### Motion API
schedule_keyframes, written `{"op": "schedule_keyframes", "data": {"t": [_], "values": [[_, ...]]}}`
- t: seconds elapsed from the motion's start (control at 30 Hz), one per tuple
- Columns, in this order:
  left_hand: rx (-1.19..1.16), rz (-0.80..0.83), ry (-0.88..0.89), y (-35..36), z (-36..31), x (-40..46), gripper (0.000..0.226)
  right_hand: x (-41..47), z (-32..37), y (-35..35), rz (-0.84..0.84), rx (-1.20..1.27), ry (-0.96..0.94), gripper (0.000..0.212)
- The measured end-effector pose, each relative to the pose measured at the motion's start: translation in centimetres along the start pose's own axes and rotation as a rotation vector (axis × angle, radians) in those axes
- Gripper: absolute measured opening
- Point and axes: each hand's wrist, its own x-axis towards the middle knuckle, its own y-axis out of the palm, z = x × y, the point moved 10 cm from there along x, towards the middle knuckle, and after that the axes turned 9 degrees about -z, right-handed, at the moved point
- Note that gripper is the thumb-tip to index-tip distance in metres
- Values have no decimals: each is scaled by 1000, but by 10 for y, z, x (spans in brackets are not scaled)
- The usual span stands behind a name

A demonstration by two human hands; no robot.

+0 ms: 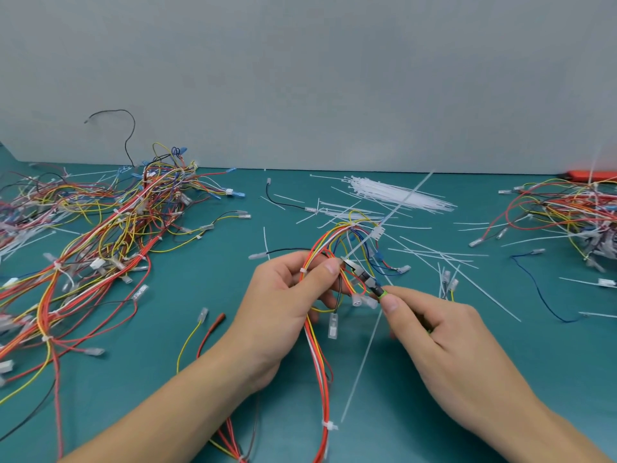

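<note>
Left hand [283, 305]: harness [319, 362]; right hand [444, 332]: tool [365, 279]; piles [100, 228] flank.

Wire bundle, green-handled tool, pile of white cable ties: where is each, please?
wire bundle [317, 365], head view, on its hanging red strands.
green-handled tool [370, 283], head view, on its black body.
pile of white cable ties [394, 192], head view, on its middle.

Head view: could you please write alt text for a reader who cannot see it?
A person's left hand grips a multicoloured wire harness while the right hand holds a small green-tipped tool to its white cable tie. More harnesses and loose cable ties lie around on the teal table.
</note>
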Motion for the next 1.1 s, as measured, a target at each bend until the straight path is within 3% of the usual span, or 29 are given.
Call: {"op": "schedule_keyframes", "data": {"t": [0.27, 0.4, 0.8, 1.1], "values": [[-3, -2, -7, 0, 0, -1, 17, 1, -3, -1, 35, -32, 31, 48], [-16, -17, -18, -1, 0, 0, 20, 1, -5, -4, -25, 3, 45, 48], [4, -7, -44, -3, 2, 1, 30, 7, -30, -15, -162, 355, 199, 62], [193, 209, 59, 17, -6, -11, 20, 13, -53, -16, -266, 627, 338, 22]]}}
